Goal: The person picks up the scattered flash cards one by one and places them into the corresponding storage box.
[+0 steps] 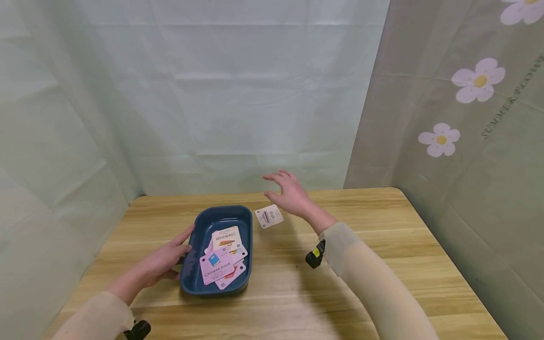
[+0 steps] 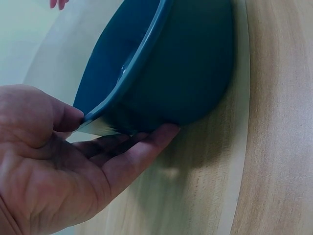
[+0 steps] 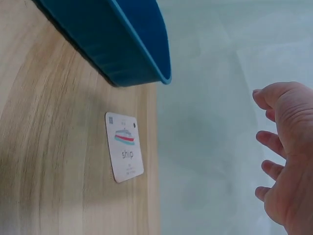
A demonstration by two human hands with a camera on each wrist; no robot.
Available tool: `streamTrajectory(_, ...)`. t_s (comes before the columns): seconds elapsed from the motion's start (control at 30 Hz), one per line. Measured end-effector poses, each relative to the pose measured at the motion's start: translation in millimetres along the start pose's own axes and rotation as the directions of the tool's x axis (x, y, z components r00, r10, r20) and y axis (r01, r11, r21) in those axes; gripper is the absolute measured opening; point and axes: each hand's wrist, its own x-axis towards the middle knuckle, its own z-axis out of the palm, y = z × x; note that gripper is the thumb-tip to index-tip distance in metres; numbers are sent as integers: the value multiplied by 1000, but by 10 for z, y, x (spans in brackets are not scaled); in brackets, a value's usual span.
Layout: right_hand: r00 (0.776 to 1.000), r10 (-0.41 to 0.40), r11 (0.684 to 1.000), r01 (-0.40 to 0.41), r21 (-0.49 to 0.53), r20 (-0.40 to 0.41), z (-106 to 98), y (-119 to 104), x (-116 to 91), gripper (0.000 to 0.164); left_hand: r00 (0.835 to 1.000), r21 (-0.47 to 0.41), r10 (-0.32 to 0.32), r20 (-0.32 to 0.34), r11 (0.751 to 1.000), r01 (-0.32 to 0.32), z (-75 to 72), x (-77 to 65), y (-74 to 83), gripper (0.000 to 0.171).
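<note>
A dark blue plastic tub (image 1: 248, 226) stands on the table, with several picture cards inside. Uppermost are a pink "Chinese book" card (image 1: 216, 265) and a "lifeboat" card (image 1: 227, 237). My left hand (image 1: 163, 259) holds the tub's left side; in the left wrist view its thumb (image 2: 68, 117) is at the rim and its fingers lie against the outer wall. Just right of the tub's far end lies a white "ship" card (image 1: 269, 216), face up. Above and beyond it my right hand (image 1: 291, 194) hovers with spread, slightly bent fingers, holding nothing.
The wooden table (image 1: 361, 293) ends at a pale hanging cloth (image 1: 238, 118) at the back and left. A grey-brown cloth with flowers (image 1: 442, 140) hangs on the right. Small black cameras (image 1: 315, 255) are strapped at both wrists.
</note>
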Motion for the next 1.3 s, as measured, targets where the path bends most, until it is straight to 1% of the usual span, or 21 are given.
streamTrajectory(0.3,999,42,999,-42,-6,5,86,155,15,52,1000,1,-10,-10,1000,10,11,-2,-10,67)
streamTrajectory(0.4,998,64,998,-64,-8,9,136,217,12,52,1000,4,-10,-11,1000,10,14,-9,-6,67)
streamTrajectory(0.6,992,124,991,-123,-43,27,255,320,-15,51,1000,6,-18,-16,1000,18,20,-7,10,67)
streamTrajectory(0.73,987,151,987,-148,-60,46,342,383,-41,52,1000,11,-16,-15,1000,16,18,-2,11,67)
streamTrajectory(1.0,983,166,981,-156,-118,83,463,467,-89,53,1000,10,-16,-17,1000,17,17,5,-1,67)
streamTrajectory(1.3,979,175,977,-159,-145,101,507,497,-121,52,1000,0,-7,-8,1000,7,14,-2,-3,67)
